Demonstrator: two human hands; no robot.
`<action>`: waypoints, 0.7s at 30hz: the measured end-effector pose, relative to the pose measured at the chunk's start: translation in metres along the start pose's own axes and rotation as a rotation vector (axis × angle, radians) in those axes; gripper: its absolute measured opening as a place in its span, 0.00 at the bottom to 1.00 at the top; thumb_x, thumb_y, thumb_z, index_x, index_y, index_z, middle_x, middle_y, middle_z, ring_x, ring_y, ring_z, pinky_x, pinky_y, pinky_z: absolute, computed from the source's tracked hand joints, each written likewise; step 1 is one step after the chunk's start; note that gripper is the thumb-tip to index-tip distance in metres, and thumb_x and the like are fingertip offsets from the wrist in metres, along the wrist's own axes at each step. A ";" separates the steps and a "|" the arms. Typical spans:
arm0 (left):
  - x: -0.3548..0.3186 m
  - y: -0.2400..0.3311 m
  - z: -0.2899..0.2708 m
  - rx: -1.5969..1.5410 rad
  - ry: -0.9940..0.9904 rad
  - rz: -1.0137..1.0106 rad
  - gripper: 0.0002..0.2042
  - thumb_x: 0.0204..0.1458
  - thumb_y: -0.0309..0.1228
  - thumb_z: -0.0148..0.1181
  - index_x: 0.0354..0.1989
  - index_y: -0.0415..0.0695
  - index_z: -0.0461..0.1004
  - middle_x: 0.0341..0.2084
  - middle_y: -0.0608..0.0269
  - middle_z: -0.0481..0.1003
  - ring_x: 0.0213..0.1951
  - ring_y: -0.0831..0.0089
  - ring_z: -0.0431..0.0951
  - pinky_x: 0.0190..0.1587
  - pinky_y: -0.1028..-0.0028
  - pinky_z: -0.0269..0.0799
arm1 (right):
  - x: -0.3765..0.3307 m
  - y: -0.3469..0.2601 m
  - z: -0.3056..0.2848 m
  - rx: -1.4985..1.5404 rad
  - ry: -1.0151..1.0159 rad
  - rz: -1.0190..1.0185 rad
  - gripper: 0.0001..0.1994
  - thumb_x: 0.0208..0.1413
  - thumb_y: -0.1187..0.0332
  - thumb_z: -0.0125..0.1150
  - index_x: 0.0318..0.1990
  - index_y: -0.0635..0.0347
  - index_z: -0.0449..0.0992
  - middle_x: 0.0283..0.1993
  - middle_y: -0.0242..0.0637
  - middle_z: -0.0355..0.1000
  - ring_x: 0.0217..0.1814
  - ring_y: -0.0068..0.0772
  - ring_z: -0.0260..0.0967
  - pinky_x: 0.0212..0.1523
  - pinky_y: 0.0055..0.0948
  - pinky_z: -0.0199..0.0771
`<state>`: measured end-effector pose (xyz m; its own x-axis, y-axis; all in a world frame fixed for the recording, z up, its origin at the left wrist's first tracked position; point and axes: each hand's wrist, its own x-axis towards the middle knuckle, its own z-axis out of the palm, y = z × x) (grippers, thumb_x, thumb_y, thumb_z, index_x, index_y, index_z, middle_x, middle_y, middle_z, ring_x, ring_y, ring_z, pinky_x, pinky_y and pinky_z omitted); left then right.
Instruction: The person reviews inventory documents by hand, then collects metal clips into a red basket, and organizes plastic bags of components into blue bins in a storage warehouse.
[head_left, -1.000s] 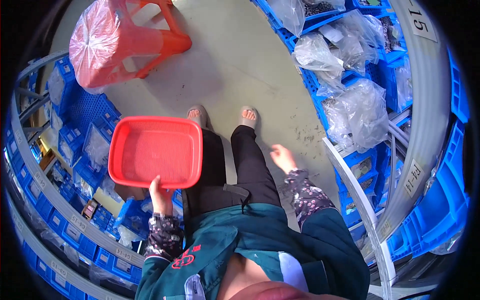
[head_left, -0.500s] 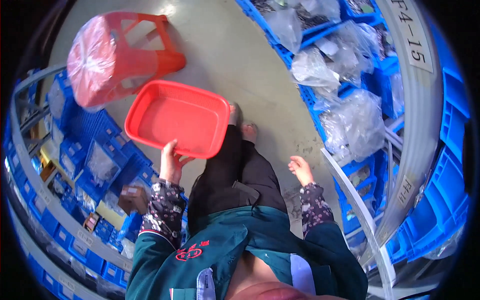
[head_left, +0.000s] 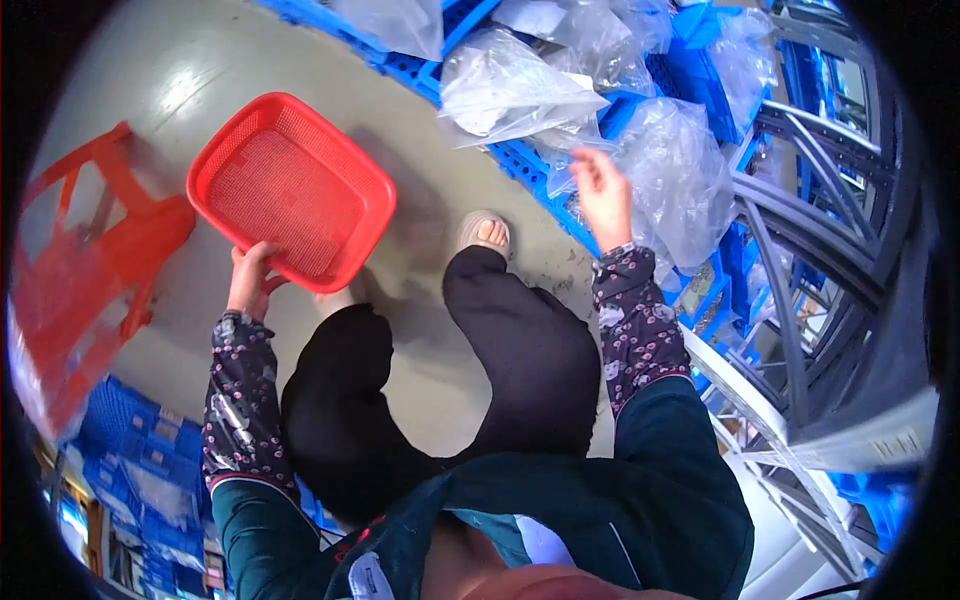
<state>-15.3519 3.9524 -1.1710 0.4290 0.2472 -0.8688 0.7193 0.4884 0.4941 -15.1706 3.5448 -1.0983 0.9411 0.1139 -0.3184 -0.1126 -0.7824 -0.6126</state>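
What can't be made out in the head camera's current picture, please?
In the head view:
Part of the left hand: hidden by the red basket.
Left foot: mostly hidden by the basket and trouser leg.
Red stool: blurred, cut off by the picture's edge.
Whether the right hand touches the plastic bag: they overlap.

Behind our gripping left hand [head_left: 250, 281] we wear a dark, pink-flowered forearm sleeve [head_left: 240, 400], then a teal jacket [head_left: 260, 532] with red-and-white cuff trim [head_left: 250, 477]; right of it, black trousers [head_left: 525, 350] and a beige open-toed sandal [head_left: 482, 221].
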 end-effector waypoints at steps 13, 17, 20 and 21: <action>0.079 0.008 -0.015 0.381 -0.041 -0.099 0.21 0.47 0.33 0.54 0.50 0.47 0.57 0.42 0.63 0.67 0.42 0.67 0.69 0.40 0.60 0.68 | 0.071 0.044 -0.026 0.199 0.491 -0.152 0.08 0.50 0.76 0.52 0.38 0.64 0.72 0.33 0.33 0.72 0.36 0.18 0.67 0.36 0.17 0.66; 0.100 0.049 -0.072 0.875 0.421 0.290 0.26 0.47 0.33 0.56 0.53 0.41 0.55 0.49 0.56 0.61 0.51 0.59 0.63 0.50 0.62 0.61 | 0.089 0.030 -0.009 0.215 0.464 -0.228 0.12 0.46 0.66 0.57 0.38 0.59 0.73 0.31 0.39 0.73 0.32 0.31 0.71 0.35 0.26 0.69; 0.056 0.100 -0.004 1.279 0.283 0.934 0.28 0.44 0.30 0.57 0.54 0.38 0.55 0.52 0.50 0.58 0.54 0.54 0.59 0.54 0.64 0.57 | 0.097 0.028 -0.003 -0.051 0.477 -0.365 0.18 0.44 0.60 0.59 0.43 0.55 0.71 0.36 0.38 0.71 0.37 0.37 0.68 0.38 0.32 0.68; 0.027 0.115 0.043 1.416 0.214 1.092 0.28 0.43 0.29 0.58 0.54 0.39 0.56 0.53 0.48 0.57 0.54 0.53 0.59 0.55 0.64 0.56 | 0.098 0.026 0.004 -0.048 0.475 -0.360 0.18 0.44 0.60 0.59 0.43 0.55 0.71 0.36 0.38 0.71 0.37 0.37 0.68 0.38 0.32 0.68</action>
<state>-15.2344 3.9796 -1.1368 0.9918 0.0821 -0.0980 0.1106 -0.9354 0.3359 -15.0825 3.5384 -1.1479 0.9580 0.0994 0.2689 0.2444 -0.7732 -0.5852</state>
